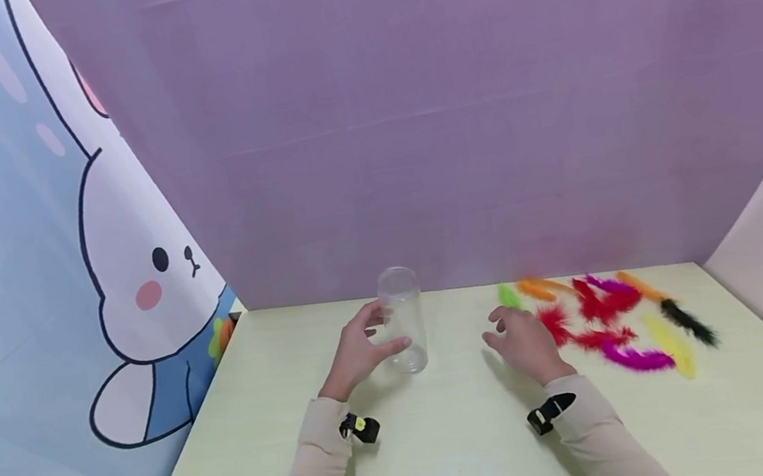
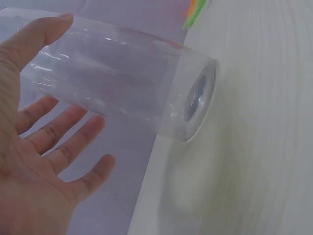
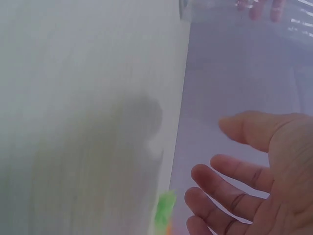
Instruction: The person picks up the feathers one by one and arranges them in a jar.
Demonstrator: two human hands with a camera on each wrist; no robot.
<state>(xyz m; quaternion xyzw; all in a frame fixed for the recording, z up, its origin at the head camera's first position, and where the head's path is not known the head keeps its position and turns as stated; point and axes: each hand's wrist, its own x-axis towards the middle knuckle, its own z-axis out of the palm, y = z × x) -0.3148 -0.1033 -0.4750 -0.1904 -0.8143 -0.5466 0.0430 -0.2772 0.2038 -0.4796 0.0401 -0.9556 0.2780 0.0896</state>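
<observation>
A clear, transparent jar (image 1: 404, 323) stands upright on the pale table, its base ringed in the left wrist view. My left hand (image 1: 360, 349) is at the jar's left side, thumb across its near face. In the left wrist view the fingers (image 2: 66, 152) of that hand are spread and fairly straight, with some tips right at the jar's wall and the little finger apart from it. To the right of the jar, my right hand (image 1: 524, 341) hovers over the table with loosely bent fingers and nothing between them. A green feather (image 1: 508, 296) lies just beyond it.
Several loose feathers lie on the right of the table (image 1: 445, 447): orange (image 1: 536, 289), red (image 1: 605, 339), purple (image 1: 638, 358), yellow (image 1: 671, 345) and black (image 1: 688, 322). A purple cloth (image 1: 452, 116) hangs behind the table, and a rabbit-print cloth (image 1: 144, 301) at the left.
</observation>
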